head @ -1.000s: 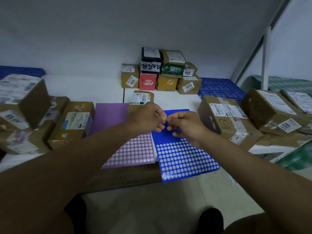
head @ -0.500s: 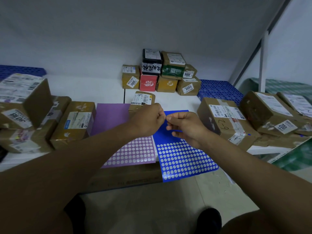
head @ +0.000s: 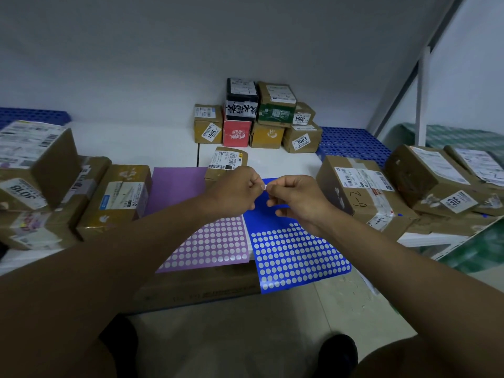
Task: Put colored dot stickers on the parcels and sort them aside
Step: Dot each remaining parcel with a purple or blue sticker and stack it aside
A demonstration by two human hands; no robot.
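Observation:
My left hand (head: pixel 236 192) and my right hand (head: pixel 296 199) meet fingertip to fingertip above the sticker sheets, pinching a small pale dot sticker (head: pixel 265 186) between them. Below lie a purple sticker sheet (head: pixel 210 245) and a blue sticker sheet (head: pixel 294 257), both with many empty dot holes. A small brown parcel (head: pixel 228 162) with a barcode label sits just behind my left hand on the white table (head: pixel 136 145).
A stack of numbered parcels (head: pixel 256 118) stands at the back against the wall. Brown boxes (head: pixel 54 184) crowd the left side, more labelled boxes (head: pixel 362 192) fill the right. Blue plastic pallets (head: pixel 351 143) lie behind. The blue sheet overhangs the table's front edge.
Both hands have risen slightly and shifted a little to the right above the blue sheet, still joined at the fingertips; the pale sticker now shows between them.

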